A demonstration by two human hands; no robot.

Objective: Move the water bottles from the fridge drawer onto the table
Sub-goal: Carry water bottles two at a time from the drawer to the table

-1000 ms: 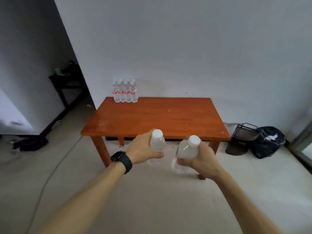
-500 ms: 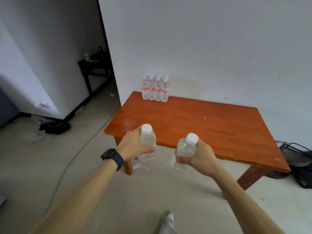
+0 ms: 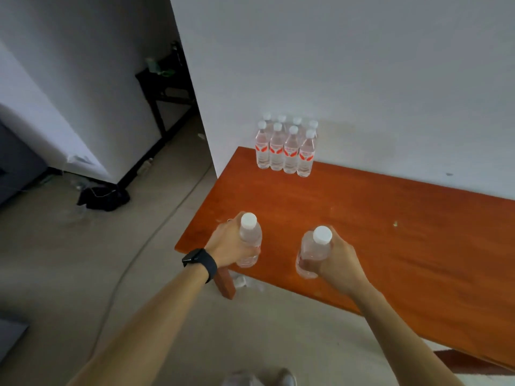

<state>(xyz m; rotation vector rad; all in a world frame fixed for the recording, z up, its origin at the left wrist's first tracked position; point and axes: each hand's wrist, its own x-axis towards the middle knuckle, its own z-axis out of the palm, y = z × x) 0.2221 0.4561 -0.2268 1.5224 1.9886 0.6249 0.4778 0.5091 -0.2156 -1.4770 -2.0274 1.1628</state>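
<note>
My left hand [image 3: 228, 245] grips a clear water bottle [image 3: 250, 238] with a white cap, upright over the near left corner of the orange wooden table [image 3: 390, 232]. My right hand [image 3: 338, 259] grips a second clear bottle [image 3: 313, 252], also upright, above the table's front edge. Whether either bottle touches the tabletop I cannot tell. Several bottles with red labels [image 3: 285, 147] stand in two rows at the table's far left corner, against the white wall. The fridge drawer is out of view.
A black side table [image 3: 164, 82] stands in the dark passage at the back left. A black bundle [image 3: 103, 197] and a cable [image 3: 133, 263] lie on the floor left of the table. A grey appliance's edge [image 3: 16, 168] shows at far left.
I have walked closer to the table. Both hands with their bottles, earlier in front of the table's edge, are now over its near left part.
</note>
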